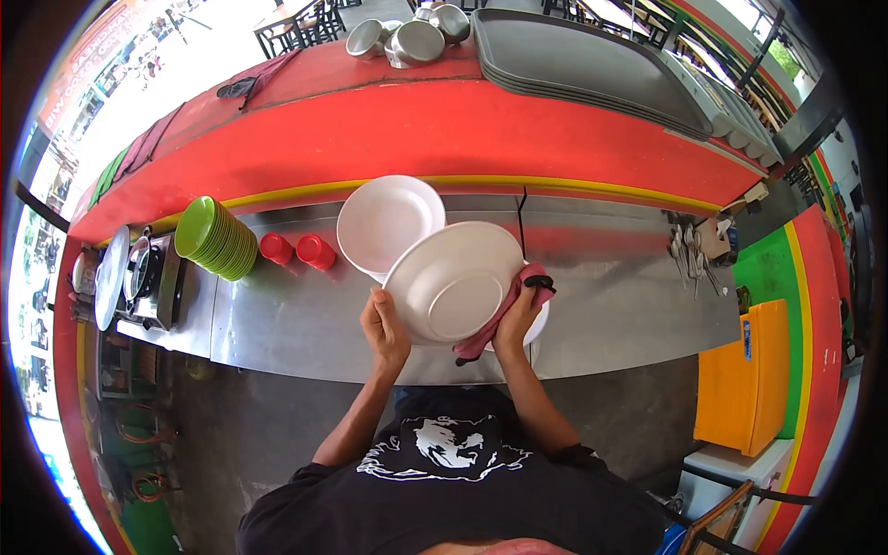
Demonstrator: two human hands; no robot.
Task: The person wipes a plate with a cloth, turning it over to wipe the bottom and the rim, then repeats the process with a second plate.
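A large white bowl (453, 268) is held up in front of me, tilted, with a round ring at the middle of the side I see. My left hand (384, 328) grips its left rim, thumb up along the edge. At the opposite rim, my right hand (518, 324) is closed on a dark pink cloth (495, 326) with black edging, pressed against the bowl. Just behind stands another white bowl (388, 217), partly covered by the held one. Part of a white rim (538, 326) shows beyond my right hand; the rest of it is hidden.
A steel counter (610, 305) runs across. On it are stacked green bowls (217, 239), two red cups (314, 252), a stove (162, 282) and metal utensils (689, 254). Grey trays (583, 65) and metal pots (416, 42) sit on the red ledge. An orange box (740, 375) stands right.
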